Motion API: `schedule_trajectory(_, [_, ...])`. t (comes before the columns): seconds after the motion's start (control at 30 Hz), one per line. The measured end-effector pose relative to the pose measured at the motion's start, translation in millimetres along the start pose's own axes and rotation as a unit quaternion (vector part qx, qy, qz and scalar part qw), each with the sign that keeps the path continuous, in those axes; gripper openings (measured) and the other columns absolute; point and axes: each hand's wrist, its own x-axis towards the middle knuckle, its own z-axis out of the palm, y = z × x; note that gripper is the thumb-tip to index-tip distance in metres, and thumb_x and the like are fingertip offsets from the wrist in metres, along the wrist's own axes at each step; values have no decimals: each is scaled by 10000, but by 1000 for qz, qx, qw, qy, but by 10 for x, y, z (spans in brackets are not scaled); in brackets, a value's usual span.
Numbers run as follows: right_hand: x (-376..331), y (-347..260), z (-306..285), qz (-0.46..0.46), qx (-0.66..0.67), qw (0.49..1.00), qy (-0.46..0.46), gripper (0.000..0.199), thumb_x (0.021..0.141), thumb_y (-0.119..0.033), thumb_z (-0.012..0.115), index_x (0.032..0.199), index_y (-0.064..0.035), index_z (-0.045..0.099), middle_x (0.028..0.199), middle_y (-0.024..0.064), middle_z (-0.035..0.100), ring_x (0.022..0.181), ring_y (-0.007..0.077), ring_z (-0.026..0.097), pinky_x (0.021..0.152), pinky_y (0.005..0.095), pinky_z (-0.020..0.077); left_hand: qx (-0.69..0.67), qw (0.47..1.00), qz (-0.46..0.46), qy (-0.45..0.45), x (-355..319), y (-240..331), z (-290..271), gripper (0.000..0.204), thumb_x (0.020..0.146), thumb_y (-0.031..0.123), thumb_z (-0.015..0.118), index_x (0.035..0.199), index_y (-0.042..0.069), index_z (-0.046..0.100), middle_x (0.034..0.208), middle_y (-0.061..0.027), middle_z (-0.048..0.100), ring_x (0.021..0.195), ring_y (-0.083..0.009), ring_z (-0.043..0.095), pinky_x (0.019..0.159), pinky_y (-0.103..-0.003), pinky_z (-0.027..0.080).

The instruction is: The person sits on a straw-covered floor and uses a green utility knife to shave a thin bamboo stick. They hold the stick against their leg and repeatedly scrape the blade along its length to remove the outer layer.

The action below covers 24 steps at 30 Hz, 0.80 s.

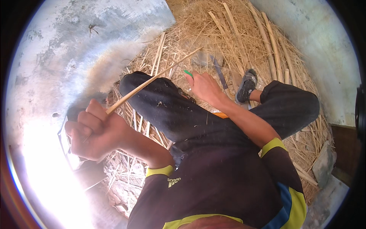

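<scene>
My left hand (93, 131) is raised at the left, its fingers wrapped round the thick end of a long, pale wooden stick (141, 87). From that fist the stick slants up and to the right, over my bent knee, to a thin tip above the straw. My right hand (206, 88) is closed near the stick's far part, with a small green piece (188, 72) poking out by the thumb. Most of what this hand holds is hidden. Beyond it, a dark flat blade-like strip (219, 72) lies on the floor.
Straw and shavings (190, 23) cover the floor around my crossed legs. Several long wooden strips (271, 45) lie at the far right. A worn pale wall (84, 45) stands at the left, and a grey stone (324, 164) sits at the right. Bright light glares at lower left.
</scene>
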Motion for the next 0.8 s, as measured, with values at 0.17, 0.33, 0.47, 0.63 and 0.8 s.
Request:
schedule_trajectory(0.17, [14, -13, 153, 6, 50, 998, 25, 455, 981, -338, 432, 875, 84, 566, 589, 281, 563, 584, 457, 590, 564, 513, 477, 25, 1000, 10, 15, -19, -27, 67, 294, 761, 171, 439, 573, 148, 214, 447, 13, 115, 411, -88, 54, 409, -275, 92])
schedule_trajectory(0.33, [174, 122, 110, -19, 9, 1000, 23, 468, 987, -349, 418, 899, 83, 575, 625, 285, 589, 599, 456, 607, 545, 515, 478, 56, 997, 20, 40, -4, -30, 30, 300, 775, 204, 446, 581, 149, 223, 447, 16, 118, 409, -88, 63, 411, -271, 99])
schedule_trajectory(0.47, [176, 66, 139, -11, -41, 999, 4, 476, 1010, -339, 356, 895, 52, 603, 689, 251, 625, 660, 403, 646, 552, 480, 527, 80, 996, 11, 47, 5, -20, 36, 279, 775, 224, 456, 583, 159, 264, 437, 19, 163, 412, -87, 82, 416, -268, 106])
schedule_trajectory(0.63, [418, 278, 216, 36, -47, 998, -23, 480, 1010, -361, 353, 884, 39, 587, 688, 231, 635, 654, 389, 654, 553, 458, 538, 87, 993, 20, 73, -2, -36, 70, 285, 768, 201, 433, 582, 151, 224, 448, 23, 123, 413, -82, 71, 407, -265, 100])
schedule_trajectory(0.8, [362, 769, 441, 46, -138, 989, 9, 450, 986, -373, 408, 905, 16, 619, 754, 228, 659, 711, 373, 668, 581, 456, 538, 146, 985, 71, 56, -54, -19, 115, 265, 759, 176, 413, 576, 157, 221, 449, 31, 127, 399, -80, 80, 379, -255, 104])
